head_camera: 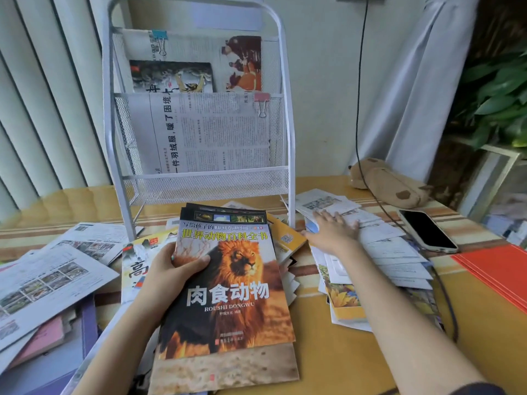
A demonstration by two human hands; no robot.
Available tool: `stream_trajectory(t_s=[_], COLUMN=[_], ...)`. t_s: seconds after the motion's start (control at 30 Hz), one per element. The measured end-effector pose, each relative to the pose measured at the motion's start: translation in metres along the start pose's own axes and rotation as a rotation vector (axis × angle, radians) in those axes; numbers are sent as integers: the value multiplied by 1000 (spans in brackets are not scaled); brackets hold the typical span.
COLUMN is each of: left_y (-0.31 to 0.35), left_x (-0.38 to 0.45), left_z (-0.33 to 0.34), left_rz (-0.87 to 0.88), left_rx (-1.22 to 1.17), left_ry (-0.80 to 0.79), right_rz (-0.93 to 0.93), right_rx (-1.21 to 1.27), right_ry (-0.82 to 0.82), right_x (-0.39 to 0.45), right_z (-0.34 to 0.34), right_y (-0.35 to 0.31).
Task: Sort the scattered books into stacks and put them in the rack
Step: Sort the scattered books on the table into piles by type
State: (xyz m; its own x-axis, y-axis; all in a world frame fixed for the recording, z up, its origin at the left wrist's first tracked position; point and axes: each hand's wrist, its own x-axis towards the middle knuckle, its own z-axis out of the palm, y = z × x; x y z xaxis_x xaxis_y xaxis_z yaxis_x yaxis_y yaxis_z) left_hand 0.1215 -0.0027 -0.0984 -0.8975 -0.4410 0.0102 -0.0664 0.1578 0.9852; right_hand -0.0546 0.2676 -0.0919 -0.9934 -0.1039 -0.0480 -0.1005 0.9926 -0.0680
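- Head view, near centre: the left hand (174, 263) grips a stack of books (228, 295) by its left edge, thumb curled over the cover of the top one, a lion book (236, 280) with a maned lion and large Chinese title. At least one more cover shows below its near edge.
- The stack sits tilted above other scattered books on the yellow table (356, 360); a mountain-print cover (137, 263) peeks out just to its left and a yellow-edged book (288, 240) to its right.
- Right of centre, the right hand (333, 232) lies flat with fingers straight and spread, pressing on a fanned pile of white leaflets (390, 252); it grasps nothing.
- Far centre stands the white mesh rack (199, 109), with clipped newspapers (211, 132) in its pockets and a dark magazine (171, 76) in the upper one. Its lowest shelf is just beyond the held stack.
- Left, near: loose newspaper sheets (51, 275) lie over purple and pink folders (57, 337).
- Right: a phone (427, 230) lies face up beside the leaflets, a black cable (360, 81) runs down the wall past it, a brown plush toy (390, 182) lies farther back, and orange-red folders (496, 269) lie at the right edge.
- Far right, green plant leaves (499, 95) show.
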Motion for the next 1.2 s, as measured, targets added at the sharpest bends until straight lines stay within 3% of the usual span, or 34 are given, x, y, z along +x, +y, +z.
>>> stream_trajectory(t_s=[0.13,0.5,0.63,0.77,0.97,1.2], left_y=[-1,3,2,4,6,7], left_x=[2,-1,-4,-7,-8,-7], left_z=[0,0,0,-1,0,-1], left_rz=[-10,-26,-31,-34,-25,-40], left_rx=[5,-1,-17,-29,-36,-28], left_ry=[-5,-13,-13,-16,-16,-20], right_rz=[58,185,94,-83,-115,-89], right_rx=[-42,-222,-201,-381,-407,-388], right_ry=[44,-26,-14,123,308,194], right_x=[-11,-63,-71,-84,-76,-48], right_z=[-1,-16,-16,-22,-38,-37], right_y=[-10,15,20,13,28,8])
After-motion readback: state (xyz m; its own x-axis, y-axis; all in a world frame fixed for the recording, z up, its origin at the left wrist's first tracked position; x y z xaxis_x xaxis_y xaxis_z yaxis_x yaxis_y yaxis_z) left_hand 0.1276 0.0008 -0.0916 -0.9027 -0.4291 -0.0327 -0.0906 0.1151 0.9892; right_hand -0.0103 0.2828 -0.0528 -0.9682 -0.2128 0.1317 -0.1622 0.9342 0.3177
